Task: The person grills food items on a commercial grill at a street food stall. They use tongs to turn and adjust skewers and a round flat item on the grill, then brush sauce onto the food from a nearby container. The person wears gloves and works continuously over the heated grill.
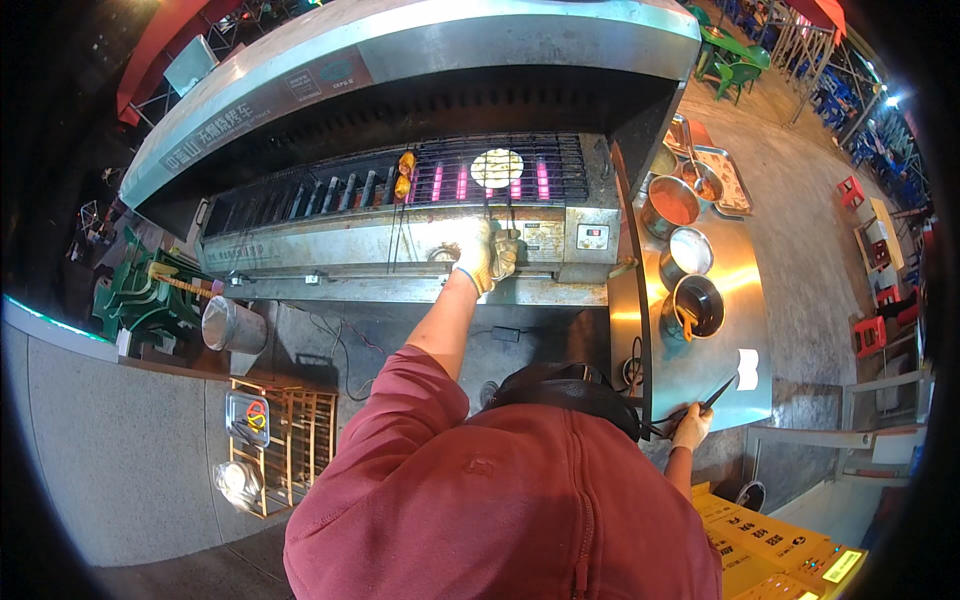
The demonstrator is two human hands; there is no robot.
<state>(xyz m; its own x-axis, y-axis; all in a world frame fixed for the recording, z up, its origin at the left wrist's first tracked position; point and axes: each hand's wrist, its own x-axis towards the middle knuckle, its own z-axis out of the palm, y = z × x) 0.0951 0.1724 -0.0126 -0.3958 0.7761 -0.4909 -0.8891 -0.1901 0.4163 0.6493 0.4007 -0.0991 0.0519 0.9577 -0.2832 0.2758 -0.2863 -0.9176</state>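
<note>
My left hand (480, 255), in a white and yellow knit glove with a darker part, is closed at the grill's front edge around thin skewer ends. These run up to a round pale flatbread (497, 168) on the wire rack (559, 184) over glowing pink heating tubes. Left of it, skewers with browned yellow food (405, 176) lie across the grill, their ends over the steel front. My right hand (691, 427) is far to the right at the steel side table (727, 330), closed on a dark pointed tool (718, 391) whose kind is unclear. A white paper (747, 370) lies by its tip.
A steel hood (525, 45) overhangs the grill. Pots of red sauce (673, 201), white contents (687, 253) and dark liquid (699, 304) line the side table, with a tray (726, 180) behind. A bin (234, 324) and a wooden rack (300, 442) stand left; a yellow box (772, 536) is lower right.
</note>
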